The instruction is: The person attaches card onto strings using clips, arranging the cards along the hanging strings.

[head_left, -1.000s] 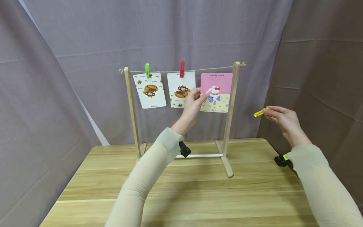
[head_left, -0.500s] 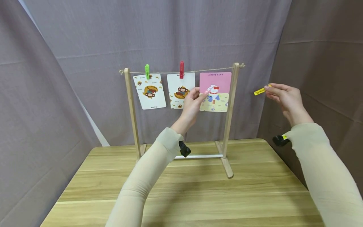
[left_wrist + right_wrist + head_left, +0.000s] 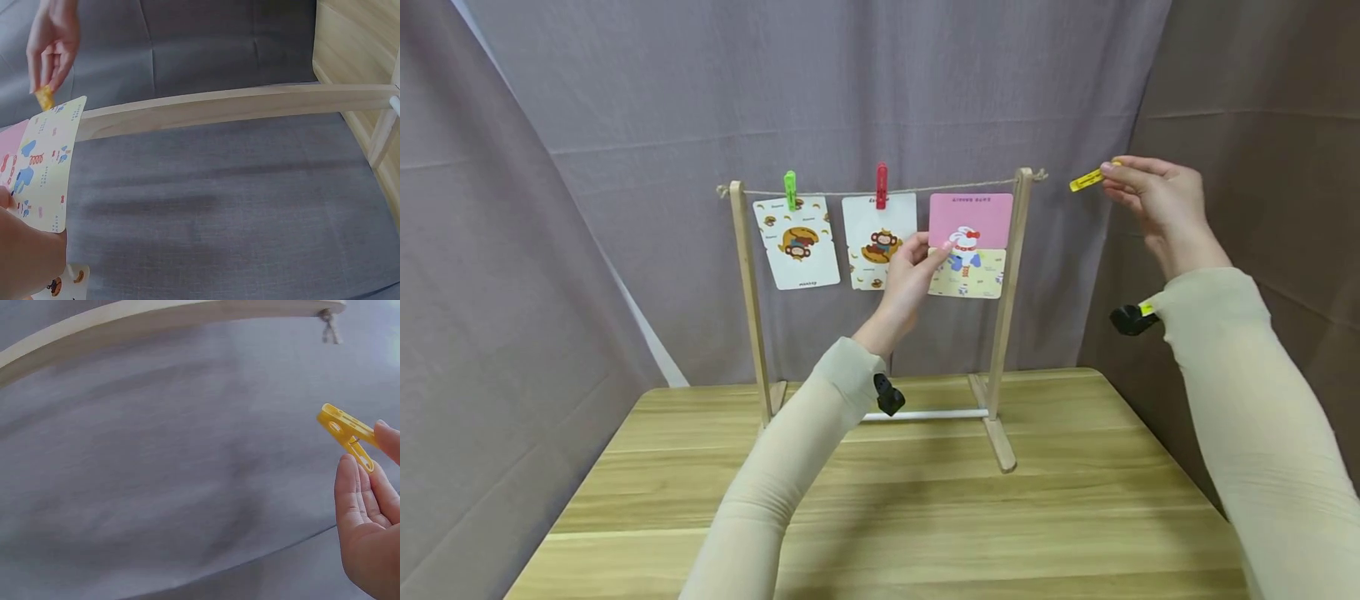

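Note:
My left hand [image 3: 907,283] pinches the left edge of a pink and yellow rabbit card [image 3: 977,271], held upright just below the twine [image 3: 955,183] near the right post. Its lower part also shows in the left wrist view. To the right of the stand, my right hand [image 3: 1161,204] holds a yellow clothespin [image 3: 1086,179] by its handles between thumb and fingers; in the right wrist view its nose points away from the hand. Two monkey cards hang from the twine: the left card [image 3: 808,262] by a green clothespin [image 3: 790,191], the middle card [image 3: 865,221] by a red clothespin [image 3: 882,185].
The wooden stand [image 3: 1002,333] has two posts, splayed feet and a white crossbar [image 3: 936,413] low down. It stands toward the back of a wood-grain table [image 3: 925,517]. Grey curtains [image 3: 640,100] hang behind and at the sides.
My right hand has risen well up from beside the stand to about the twine's height, carrying the yellow clothespin. My left hand and the rabbit card have stayed nearly in place.

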### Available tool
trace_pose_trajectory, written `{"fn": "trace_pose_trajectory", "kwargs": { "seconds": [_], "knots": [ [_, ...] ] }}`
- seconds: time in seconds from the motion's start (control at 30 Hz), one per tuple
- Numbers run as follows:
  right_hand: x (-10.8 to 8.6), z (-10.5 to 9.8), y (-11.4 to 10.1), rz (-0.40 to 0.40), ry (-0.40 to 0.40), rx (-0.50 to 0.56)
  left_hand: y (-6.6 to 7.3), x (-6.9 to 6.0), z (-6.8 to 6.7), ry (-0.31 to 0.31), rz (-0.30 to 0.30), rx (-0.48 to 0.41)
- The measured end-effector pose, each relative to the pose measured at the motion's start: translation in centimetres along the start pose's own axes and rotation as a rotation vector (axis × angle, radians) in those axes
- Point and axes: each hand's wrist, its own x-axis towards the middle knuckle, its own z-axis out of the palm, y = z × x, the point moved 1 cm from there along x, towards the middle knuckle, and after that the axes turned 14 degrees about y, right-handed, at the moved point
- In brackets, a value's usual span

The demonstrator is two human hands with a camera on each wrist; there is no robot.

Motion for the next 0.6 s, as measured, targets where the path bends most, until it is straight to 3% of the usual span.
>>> {"fn": "trace_pose_trajectory", "kwargs": {
  "seconds": [0.27, 0.6],
  "knots": [
    [0.0, 3.2, -2.0, -0.019, -0.034, 0.026, -0.1, -0.2, 0.0, 0.005, 0.003, -0.008],
    [-0.8, 6.5, -3.0, -0.085, -0.076, -0.093, -0.2, -0.2, 0.1, 0.013, -0.011, -0.024]
  ]
}}
